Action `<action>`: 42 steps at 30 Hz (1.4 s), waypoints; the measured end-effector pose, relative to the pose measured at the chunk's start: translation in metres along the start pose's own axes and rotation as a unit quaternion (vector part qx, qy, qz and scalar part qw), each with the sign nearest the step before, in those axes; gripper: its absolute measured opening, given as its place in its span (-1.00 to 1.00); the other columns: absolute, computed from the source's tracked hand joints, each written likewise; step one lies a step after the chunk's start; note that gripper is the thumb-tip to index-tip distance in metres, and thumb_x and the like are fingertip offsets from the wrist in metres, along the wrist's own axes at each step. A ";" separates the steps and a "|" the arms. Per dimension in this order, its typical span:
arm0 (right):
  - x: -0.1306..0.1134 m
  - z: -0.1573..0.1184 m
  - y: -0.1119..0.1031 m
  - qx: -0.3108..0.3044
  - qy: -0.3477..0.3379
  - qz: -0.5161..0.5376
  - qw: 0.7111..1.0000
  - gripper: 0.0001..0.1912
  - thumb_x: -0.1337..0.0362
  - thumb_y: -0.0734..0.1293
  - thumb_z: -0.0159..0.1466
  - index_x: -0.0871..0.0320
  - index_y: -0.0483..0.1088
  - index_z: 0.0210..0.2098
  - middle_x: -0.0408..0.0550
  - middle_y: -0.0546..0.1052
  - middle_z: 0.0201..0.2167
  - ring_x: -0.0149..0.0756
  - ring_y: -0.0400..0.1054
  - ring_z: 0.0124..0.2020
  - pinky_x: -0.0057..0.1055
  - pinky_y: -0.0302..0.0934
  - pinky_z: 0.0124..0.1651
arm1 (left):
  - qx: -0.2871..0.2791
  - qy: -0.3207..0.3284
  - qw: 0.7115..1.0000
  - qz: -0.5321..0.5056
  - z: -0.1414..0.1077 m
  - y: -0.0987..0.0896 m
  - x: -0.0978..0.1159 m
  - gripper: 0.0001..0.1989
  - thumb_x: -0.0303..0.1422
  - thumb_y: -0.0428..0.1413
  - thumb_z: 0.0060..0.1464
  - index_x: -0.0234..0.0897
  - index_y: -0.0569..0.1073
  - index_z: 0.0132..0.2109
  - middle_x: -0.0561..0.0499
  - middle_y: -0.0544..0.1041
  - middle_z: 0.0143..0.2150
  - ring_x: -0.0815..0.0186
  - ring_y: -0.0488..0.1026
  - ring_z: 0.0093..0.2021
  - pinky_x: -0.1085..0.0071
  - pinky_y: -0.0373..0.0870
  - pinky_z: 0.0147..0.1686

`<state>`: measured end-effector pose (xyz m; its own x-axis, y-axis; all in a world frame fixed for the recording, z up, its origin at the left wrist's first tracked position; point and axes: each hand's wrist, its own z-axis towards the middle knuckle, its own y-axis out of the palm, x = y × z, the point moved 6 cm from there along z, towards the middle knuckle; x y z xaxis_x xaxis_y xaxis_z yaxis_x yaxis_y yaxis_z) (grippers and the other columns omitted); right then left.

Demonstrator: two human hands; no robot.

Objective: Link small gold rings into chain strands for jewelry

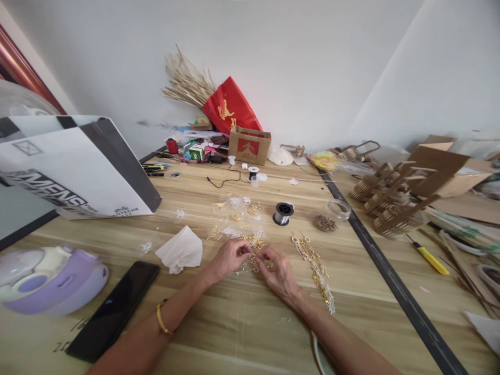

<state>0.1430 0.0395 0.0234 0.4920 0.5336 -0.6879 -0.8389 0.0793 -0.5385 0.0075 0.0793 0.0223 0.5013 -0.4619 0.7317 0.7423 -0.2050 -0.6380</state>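
Note:
My left hand and my right hand meet over a pile of small gold and silver jewelry findings on the wooden table. Thumb and forefinger are pinched together on each hand. What lies between the fingertips is too small to make out. Just below them shows a thin silver chain-like piece with a ring at its end. To the right of my right hand lies a bundle of gold and silver chains. Behind the pile are clear bags of small parts.
A spool of wire and a glass jar of beads stand beyond my right hand. At left are a crumpled tissue, a black phone, a purple-and-white device and a large white box. Small woven baskets stand right.

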 end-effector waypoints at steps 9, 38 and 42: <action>-0.005 0.000 0.001 -0.008 0.000 0.013 1.000 -0.91 0.39 0.24 0.19 0.15 0.34 -0.43 -0.11 0.42 -0.48 -0.36 0.32 -0.45 -0.52 0.17 -0.50 | 0.013 0.008 1.000 0.020 -0.001 -0.001 0.005 -0.95 -0.53 0.13 -0.04 -0.33 0.45 -0.41 0.02 0.49 -0.43 0.37 0.41 -0.40 0.50 0.32 -0.36; -0.007 0.000 0.001 -0.011 -0.008 0.001 1.000 -0.91 0.41 0.23 0.18 0.15 0.30 -0.45 -0.12 0.39 -0.51 -0.36 0.30 -0.46 -0.49 0.17 -0.44 | 0.057 0.103 0.986 0.120 -0.008 -0.002 0.022 -0.91 -0.56 0.10 0.00 -0.31 0.42 -0.40 0.02 0.47 -0.41 0.35 0.40 -0.38 0.46 0.31 -0.36; -0.004 -0.001 0.002 -0.016 0.006 0.006 1.000 -0.92 0.41 0.22 0.18 0.15 0.30 -0.44 -0.12 0.40 -0.50 -0.37 0.30 -0.46 -0.52 0.15 -0.48 | 0.059 0.110 0.985 0.123 -0.008 -0.003 0.024 -0.91 -0.56 0.11 0.00 -0.31 0.42 -0.40 0.02 0.48 -0.41 0.35 0.41 -0.38 0.46 0.31 -0.37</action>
<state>0.1392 0.0367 0.0244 0.4855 0.5240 -0.6998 -0.8367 0.0466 -0.5457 0.0142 0.0616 0.0398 0.5741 -0.6627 0.4809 0.6637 0.0328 -0.7473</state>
